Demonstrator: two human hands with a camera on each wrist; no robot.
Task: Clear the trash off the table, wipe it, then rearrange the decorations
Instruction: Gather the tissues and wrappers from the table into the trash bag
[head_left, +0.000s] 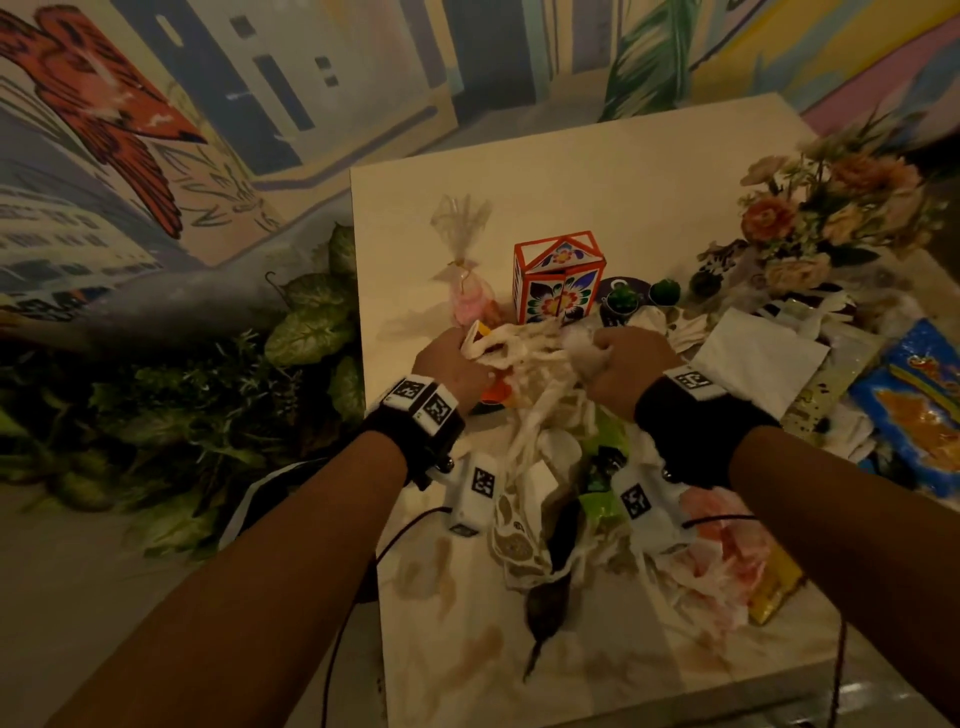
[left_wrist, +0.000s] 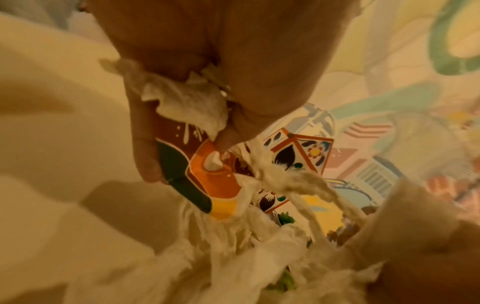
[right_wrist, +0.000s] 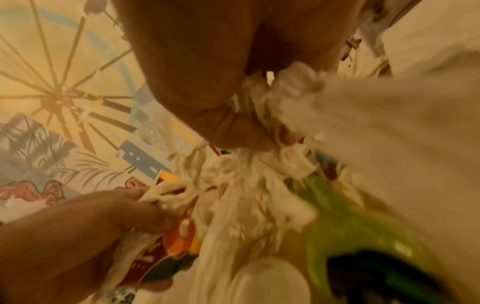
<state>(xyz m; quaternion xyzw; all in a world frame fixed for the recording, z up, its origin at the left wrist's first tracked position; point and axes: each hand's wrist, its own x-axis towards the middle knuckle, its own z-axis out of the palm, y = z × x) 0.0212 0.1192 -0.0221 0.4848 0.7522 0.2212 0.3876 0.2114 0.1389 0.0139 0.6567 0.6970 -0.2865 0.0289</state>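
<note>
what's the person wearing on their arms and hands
Both forearms are bare, with no sleeves. Each wrist has a black band with white blocks bearing black square markers: left wrist band, right wrist band. A white marked camera unit hangs under each wrist, trailing thin black cables.

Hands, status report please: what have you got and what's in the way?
Left hand grips tissue wad plus orange wrapper. Right hand grips same wad. Patterned box stands just behind; more litter right, stains on table.

Both hands (head_left: 540, 364) clutching crumpled tissue trash (head_left: 535, 410) over table (head_left: 597, 171)
</note>
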